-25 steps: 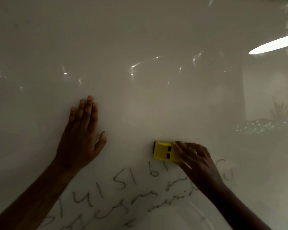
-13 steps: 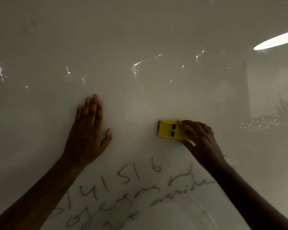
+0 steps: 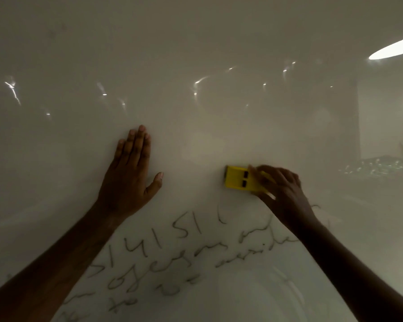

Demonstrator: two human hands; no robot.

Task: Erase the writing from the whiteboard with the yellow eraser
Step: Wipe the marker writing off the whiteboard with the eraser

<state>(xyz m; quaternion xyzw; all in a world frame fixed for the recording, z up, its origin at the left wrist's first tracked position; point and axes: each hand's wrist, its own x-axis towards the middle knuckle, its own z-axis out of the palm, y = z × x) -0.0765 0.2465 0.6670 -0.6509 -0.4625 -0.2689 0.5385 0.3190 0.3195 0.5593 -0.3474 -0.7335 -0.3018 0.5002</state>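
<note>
Writing: the dark handwritten marker lines (image 3: pixel 163 259) run across the low part of the board, nearest me, in several rows of digits and script. None of these rows looks wiped yet, so I judge most of the job is still to do.
My left hand: my left hand (image 3: pixel 128 180) lies flat on the board above the writing, fingers straight and together, thumb out, holding nothing. If it slides down, I think the heel of the palm could smear the ink.
My right hand: my right hand (image 3: pixel 279 194) grips the right end of the eraser, fingers curled over its top and thumb under.
Eraser: the yellow rectangular plastic eraser (image 3: pixel 239 178) sits against the board just above the top row of writing, well right of my left hand. It is not over any ink now. Because I hold only one end, I suspect the far end could lift and leave streaks.
Whiteboard: the glossy white whiteboard (image 3: pixel 196 43) is bare above my hands. It carries glare and reflections, so faint residue there would be hard for me to spot.
</note>
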